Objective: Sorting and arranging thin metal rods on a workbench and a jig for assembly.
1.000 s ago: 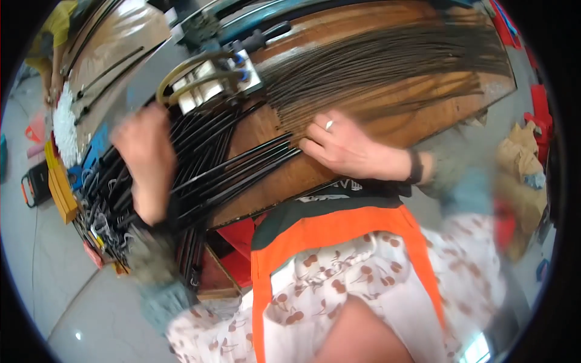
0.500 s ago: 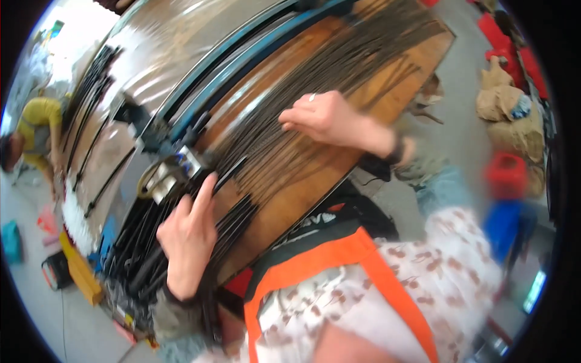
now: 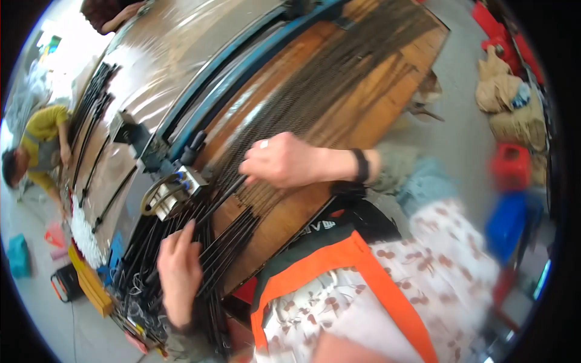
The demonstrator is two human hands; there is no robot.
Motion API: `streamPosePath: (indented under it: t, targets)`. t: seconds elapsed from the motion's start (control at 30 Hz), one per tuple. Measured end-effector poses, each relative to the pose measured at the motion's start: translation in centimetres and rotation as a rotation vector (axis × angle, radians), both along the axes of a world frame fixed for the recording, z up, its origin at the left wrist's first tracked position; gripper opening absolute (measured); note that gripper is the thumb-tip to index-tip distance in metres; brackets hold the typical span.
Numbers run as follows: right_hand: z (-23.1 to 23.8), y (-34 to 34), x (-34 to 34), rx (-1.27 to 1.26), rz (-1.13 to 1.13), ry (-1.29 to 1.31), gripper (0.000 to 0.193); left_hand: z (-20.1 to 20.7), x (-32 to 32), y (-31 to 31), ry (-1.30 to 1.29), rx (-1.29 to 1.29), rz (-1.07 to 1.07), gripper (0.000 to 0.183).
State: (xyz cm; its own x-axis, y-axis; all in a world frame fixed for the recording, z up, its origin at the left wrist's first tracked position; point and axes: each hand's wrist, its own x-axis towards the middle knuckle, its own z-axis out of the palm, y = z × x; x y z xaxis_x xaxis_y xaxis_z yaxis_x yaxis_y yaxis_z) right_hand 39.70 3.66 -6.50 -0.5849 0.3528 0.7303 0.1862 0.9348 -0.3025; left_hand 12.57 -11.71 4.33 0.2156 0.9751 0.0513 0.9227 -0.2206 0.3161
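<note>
Partly blurred rods point(image 3: 242, 224) under left hand point(image 3: 177, 275)

Tan sacks point(image 3: 508, 103) piled on floor, far right

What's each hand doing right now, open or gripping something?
Left hand: open, fingers spread flat on the bundle of thin black rods.
Right hand: closed, pinching one black rod from the pile on the wooden table.

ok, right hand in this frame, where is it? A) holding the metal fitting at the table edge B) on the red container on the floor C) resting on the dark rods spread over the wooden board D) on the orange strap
C: the right hand lies on the dark rods fanned across the wooden board, fingers curled around a few of them.
</note>
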Motion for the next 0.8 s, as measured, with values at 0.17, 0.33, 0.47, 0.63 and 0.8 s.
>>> streamPosePath:
  t: [0.17, 0.33, 0.47, 0.63, 0.8]
  targets:
    - [1.6, 3.4, 4.7, 0.039, -0.011, 0.051, 0.027, -2.5, 0.1, 2.1, 0.104, 0.157, -0.057, 0.036]
    - [4.7, 2.6, 5.9, 0.129, -0.197, 0.126, 0.024, 3.0, 2.3, 5.3, 0.24, 0.251, -0.18, 0.037]
    - [3.8, 5.5, 9.4, -0.006, -0.228, 0.119, 0.023, 3.7, 3.2, 9.1, 0.322, 0.279, -0.258, 0.04]
    - [2.2, 5.0, 5.7, 0.073, -0.168, 0.26, 0.044, 3.3, 4.8, 10.5, 0.243, 0.254, -0.341, 0.035]
    - [1.0, 6.9, 7.4, 0.028, -0.229, 0.116, 0.049, 3.7, 2.3, 10.2, 0.252, 0.268, -0.201, 0.036]
